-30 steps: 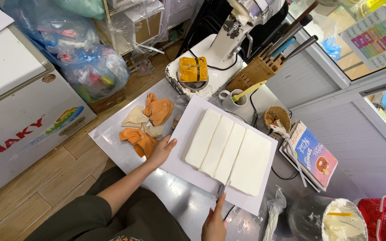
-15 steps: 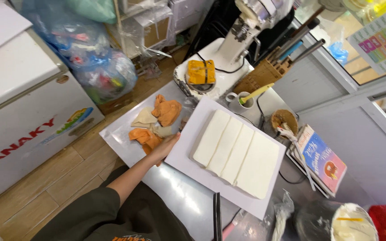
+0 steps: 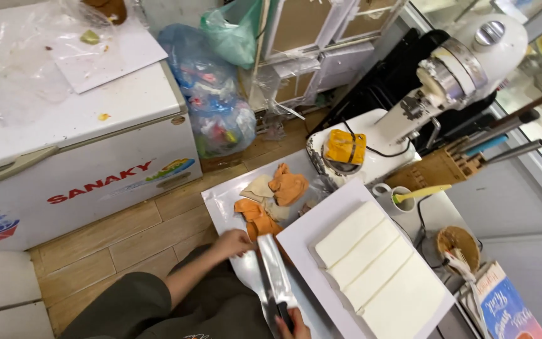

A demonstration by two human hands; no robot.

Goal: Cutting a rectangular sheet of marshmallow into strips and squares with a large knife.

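While the right hand (image 3: 293, 321) has its grip closed around a big knife (image 3: 273, 276), the white slabs (image 3: 377, 270) just beside it already look sliced into strips, and the left hand (image 3: 233, 242) rests flat on the table (image 3: 221, 201) by the orange scraps (image 3: 271, 201).

A white chest freezer (image 3: 76, 135) stands at the left on the wood-look floor (image 3: 127, 235), with a sheet of paper (image 3: 105, 53) and crumpled clear plastic (image 3: 7, 69) on its lid — behind it, a blue bag (image 3: 211, 103) stuffed with wrappers and a green bag (image 3: 233, 31) lean against a white frame. On the metal counter (image 3: 221, 201) lie orange and beige cloths (image 3: 274, 194). Further back sit a white stand mixer (image 3: 453, 75), a yellow box (image 3: 345, 146) on its base, a wooden knife block (image 3: 440, 169) and a cup holding a yellow-handled brush (image 3: 409, 196) — a small basket (image 3: 458, 242) beside them.
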